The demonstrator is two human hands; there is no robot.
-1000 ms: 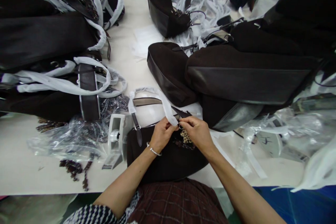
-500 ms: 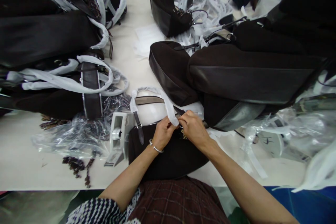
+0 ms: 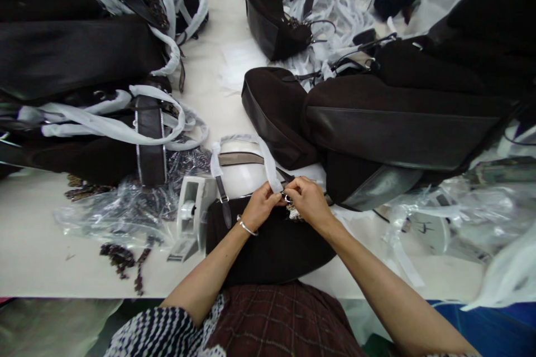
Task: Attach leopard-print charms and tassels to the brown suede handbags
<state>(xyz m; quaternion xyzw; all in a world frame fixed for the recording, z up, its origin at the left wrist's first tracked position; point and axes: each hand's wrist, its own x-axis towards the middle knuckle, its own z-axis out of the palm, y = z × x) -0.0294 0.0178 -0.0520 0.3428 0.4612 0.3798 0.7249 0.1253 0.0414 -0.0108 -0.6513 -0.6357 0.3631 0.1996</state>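
A dark brown handbag (image 3: pixel 268 251) lies at the table's front edge against my body. Its handle (image 3: pixel 268 162), wrapped in white tissue, arches away from me. My left hand (image 3: pixel 263 205) is closed in a pinch on the handle's right end, by the bag's top edge. Close beside it, my right hand (image 3: pixel 307 201) pinches a dark strap with a small metal buckle (image 3: pixel 287 197) near the fingertips. A pale, patterned bit hangs beneath my right fingers; its kind is unclear. On the left, the handle's other end has a buckled leather tab (image 3: pixel 226 213) lying on the bag.
A tape dispenser (image 3: pixel 190 217) stands left of the bag. Clear plastic (image 3: pixel 121 212) and braided cords (image 3: pixel 119 259) lie farther left. Dark handbags (image 3: pixel 402 122) are piled on the right, with others (image 3: pixel 75 56) on the left. White wrapping strips (image 3: pixel 335 5) lie at the back.
My right fingers have shifted slightly at the strap, and the metal buckle now shows between my hands. The whole view has moved a little; the bag stays in place.
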